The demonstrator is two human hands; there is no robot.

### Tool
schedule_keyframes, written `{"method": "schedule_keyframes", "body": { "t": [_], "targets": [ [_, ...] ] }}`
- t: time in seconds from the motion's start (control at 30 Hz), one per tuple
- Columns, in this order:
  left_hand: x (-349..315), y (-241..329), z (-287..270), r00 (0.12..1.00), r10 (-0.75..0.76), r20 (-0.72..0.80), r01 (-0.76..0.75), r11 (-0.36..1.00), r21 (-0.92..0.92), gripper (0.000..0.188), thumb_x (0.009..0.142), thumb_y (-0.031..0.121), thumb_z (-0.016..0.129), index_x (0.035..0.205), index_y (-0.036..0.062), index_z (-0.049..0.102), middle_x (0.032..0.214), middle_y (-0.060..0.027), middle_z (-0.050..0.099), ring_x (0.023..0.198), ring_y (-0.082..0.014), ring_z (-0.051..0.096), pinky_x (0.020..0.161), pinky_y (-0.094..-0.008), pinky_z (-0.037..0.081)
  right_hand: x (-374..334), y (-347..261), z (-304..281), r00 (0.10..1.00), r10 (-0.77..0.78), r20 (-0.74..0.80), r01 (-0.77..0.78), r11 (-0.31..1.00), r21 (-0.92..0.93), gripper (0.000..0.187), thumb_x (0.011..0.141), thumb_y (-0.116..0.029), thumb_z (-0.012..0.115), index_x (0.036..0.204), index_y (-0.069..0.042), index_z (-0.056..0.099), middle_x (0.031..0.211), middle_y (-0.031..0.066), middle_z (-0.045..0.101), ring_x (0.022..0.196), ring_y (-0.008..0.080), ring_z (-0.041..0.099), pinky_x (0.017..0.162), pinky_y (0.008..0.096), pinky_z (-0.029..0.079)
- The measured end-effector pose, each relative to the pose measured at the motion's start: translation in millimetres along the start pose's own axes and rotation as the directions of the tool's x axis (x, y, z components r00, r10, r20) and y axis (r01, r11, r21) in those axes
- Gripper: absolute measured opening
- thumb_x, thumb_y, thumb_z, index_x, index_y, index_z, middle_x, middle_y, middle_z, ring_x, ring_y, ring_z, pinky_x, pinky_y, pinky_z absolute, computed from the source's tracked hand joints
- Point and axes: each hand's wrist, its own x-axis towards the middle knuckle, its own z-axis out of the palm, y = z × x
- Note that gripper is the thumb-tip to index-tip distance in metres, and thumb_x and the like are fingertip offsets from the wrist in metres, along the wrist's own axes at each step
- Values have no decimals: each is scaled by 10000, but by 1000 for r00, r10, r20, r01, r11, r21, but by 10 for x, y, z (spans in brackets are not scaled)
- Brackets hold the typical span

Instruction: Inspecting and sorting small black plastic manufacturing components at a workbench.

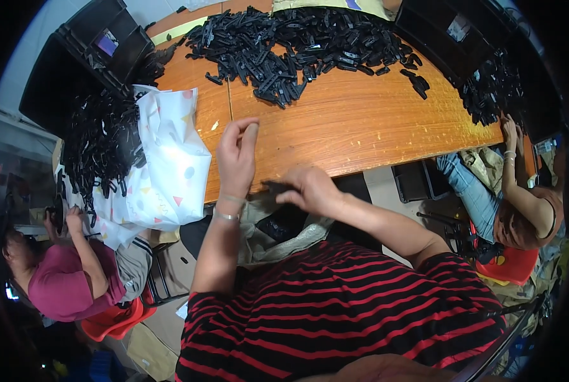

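So the work surface is an orange-brown wood-grain table [354, 130], scuffed and worn pale toward the right end, with a seam running near to far left of the middle. A big messy heap of black plastic parts [278, 54] sprawls across the far side. Dark bins stand at both far corners, the left bin [61, 70] and the right bin [463, 35], with more parts spilling out below. On the left there's a white plastic sheet [176, 156] printed with coloured shapes (kinda party-tablecloth looking). One co-worker [74, 283] sits at the left, another [526, 216] at the right, both on red seats.

The small black piece [275, 186] is at the near edge of the table, by the fingertips of the right hand [316, 191]. It's dark and stubby, too blurred for detail. That hand is pinched down on it, thumb below. The left hand [237, 156] is raised over the near side, fingers curled toward the thumb; can't tell if anything's in there. A pale woven sack [307, 234] sits just below.
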Motion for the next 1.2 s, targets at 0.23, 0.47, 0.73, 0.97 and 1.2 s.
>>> {"method": "schedule_keyframes", "body": {
  "t": [0.23, 0.47, 0.73, 0.97, 1.2],
  "targets": [
    [670, -471, 177, 867, 412, 281, -475, 509, 718, 440, 783, 79, 682, 1206, 165, 594, 1296, -98, 509, 1208, -352, 445, 972, -447, 408, -257, -44, 180, 900, 28, 435, 45, 987, -154, 358, 750, -243, 729, 1015, -35, 606, 938, 159, 603, 850, 364, 615, 664, 448, 495],
    [890, -608, 418, 826, 405, 392, -552, 436, 711, 475, 760, 182, 730, 1214, 233, 599, 1373, -62, 456, 1298, -376, 351, 950, -490, 403, 185, 483, -546, 999, -15, -42, 14, 1000, -13, 189, 795, -219, 693, 889, -55, 677, 813, 159, 656, 784, 349, 635, 674, 434, 507],
    [757, -596, 245, 845, 401, 353, -517, 448, 729, 391, 773, 131, 707, 1155, 150, 627, 1290, -88, 532, 1244, -384, 410, 982, -460, 416, 1174, 1365, -922, 949, 131, -288, -247, 877, -413, 220, 845, -123, 614, 1053, -79, 666, 1019, 170, 609, 828, 372, 616, 707, 420, 512],
    [632, -554, 231, 853, 406, 328, -502, 468, 727, 387, 760, 87, 704, 1137, 126, 627, 1269, -123, 532, 1232, -401, 414, 1017, -455, 391, 1676, 1669, -808, 986, -14, -164, -79, 834, -547, 311, 839, -114, 540, 1135, -110, 637, 1186, 135, 535, 1105, 333, 495, 908, 461, 437],
    [627, -565, 171, 839, 428, 336, -527, 489, 695, 388, 770, 218, 716, 1137, 133, 625, 1274, -115, 531, 1257, -397, 388, 1037, -513, 322, 1082, 1591, -893, 994, -71, -77, 24, 871, -490, 218, 841, -92, 601, 1050, -37, 631, 1118, 130, 570, 1067, 314, 517, 863, 436, 447]
  ]
}}
